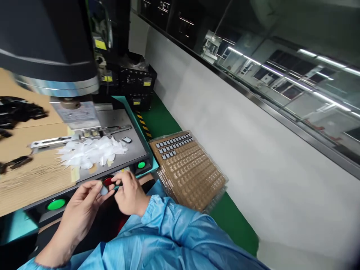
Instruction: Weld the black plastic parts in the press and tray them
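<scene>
White plastic film (91, 153) lies heaped on the press plate (132, 150) as we work just in front of it, over the red button (108, 182): our left hand (81, 210) pinches a small pale part (104, 190) in its fingers, our right hand (129, 193) nips a tiny piece against it. We judge a light, steady pinch best, with both hands clear of the green buttons (56, 204) and the tray (188, 168) at our right.

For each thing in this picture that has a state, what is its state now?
left hand: pinching a small clear piece
right hand: fingers closed at the same piece
part tray: mostly empty, few rows filled at far end
white pieces: loose pile on the machine plate
</scene>
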Demonstrator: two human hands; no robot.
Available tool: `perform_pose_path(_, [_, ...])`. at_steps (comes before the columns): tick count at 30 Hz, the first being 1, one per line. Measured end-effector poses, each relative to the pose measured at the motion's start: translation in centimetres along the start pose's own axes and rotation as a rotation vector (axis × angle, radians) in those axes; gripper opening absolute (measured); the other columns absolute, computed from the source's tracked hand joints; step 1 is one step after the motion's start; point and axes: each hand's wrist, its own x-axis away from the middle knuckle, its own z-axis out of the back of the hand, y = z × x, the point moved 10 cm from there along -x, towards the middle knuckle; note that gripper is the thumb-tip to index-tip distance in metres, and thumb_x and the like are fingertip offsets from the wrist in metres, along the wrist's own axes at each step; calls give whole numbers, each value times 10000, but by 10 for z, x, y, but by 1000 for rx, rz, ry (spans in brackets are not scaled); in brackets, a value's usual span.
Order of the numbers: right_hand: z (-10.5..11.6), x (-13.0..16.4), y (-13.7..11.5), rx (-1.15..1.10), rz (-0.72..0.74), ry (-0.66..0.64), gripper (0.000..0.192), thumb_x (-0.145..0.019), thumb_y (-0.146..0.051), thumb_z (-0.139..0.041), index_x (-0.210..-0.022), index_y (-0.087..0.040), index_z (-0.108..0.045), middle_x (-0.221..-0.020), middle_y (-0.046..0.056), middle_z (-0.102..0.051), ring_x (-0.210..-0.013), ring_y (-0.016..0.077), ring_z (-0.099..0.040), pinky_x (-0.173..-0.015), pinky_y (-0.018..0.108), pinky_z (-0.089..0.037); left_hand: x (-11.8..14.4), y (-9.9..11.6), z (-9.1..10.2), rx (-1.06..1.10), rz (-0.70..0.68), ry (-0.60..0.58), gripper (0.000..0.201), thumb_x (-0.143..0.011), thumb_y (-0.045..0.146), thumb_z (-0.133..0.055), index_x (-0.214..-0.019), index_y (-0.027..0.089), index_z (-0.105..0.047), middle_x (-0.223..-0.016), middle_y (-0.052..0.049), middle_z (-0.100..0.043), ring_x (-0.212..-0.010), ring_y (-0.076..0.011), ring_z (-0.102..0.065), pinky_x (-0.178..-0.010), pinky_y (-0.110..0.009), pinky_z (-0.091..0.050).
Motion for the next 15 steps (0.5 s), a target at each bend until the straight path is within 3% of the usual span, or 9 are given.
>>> perform_pose_path(5, [-25, 16, 7, 155, -53, -87, 446, -885, -358, -753, -1281, -236, -588, -1159, 74, -695, -1119, 263, -704, -982, 382, -614, 14, -27, -3, -140, 101, 14, 553, -642, 517, -1047, -922, 214, -679, -803, 53, -658, -673, -78, -603, -609, -118, -555])
perform_pose_path(8, [-23, 22, 20, 168, -68, -90, 393, -862, -340, -764, -1220, -261, -624, -1138, 45, -710, -1059, 236, -723, -955, 346, -609, 19, -39, -7, -168, 129, -7, 583, -648, 548, -1041, -999, 233, -699, -867, 48, -697, -751, -87, -671, -703, -119, -596])
perform_pose_path(11, [11, 24, 58, 152, -169, 14, 344, -849, -293, -767, -1174, -263, -656, -1139, 38, -724, -1011, 211, -729, -918, 309, -601, 24, -46, -5, -170, 178, -11, 665, -632, 602, -1033, -1100, 263, -703, -1098, 10, -771, -1071, -230, -786, -929, -265, -678])
perform_pose_path(13, [51, 24, 100, 178, -270, 109, 305, -869, -252, -753, -1165, -253, -677, -1147, 50, -726, -1029, 211, -721, -925, 306, -592, 27, -52, 1, -199, 224, -13, 694, -632, 649, -1015, -1116, 260, -704, -1168, -21, -785, -1211, -316, -766, -986, -327, -686])
perform_pose_path(15, [100, 27, 156, 264, -445, 201, 277, -912, -208, -706, -1187, -241, -690, -1194, 60, -720, -1079, 214, -704, -966, 319, -576, 29, -60, 11, -259, 257, -21, 699, -656, 685, -989, -1130, 250, -714, -1181, -43, -796, -1254, -335, -750, -976, -313, -689])
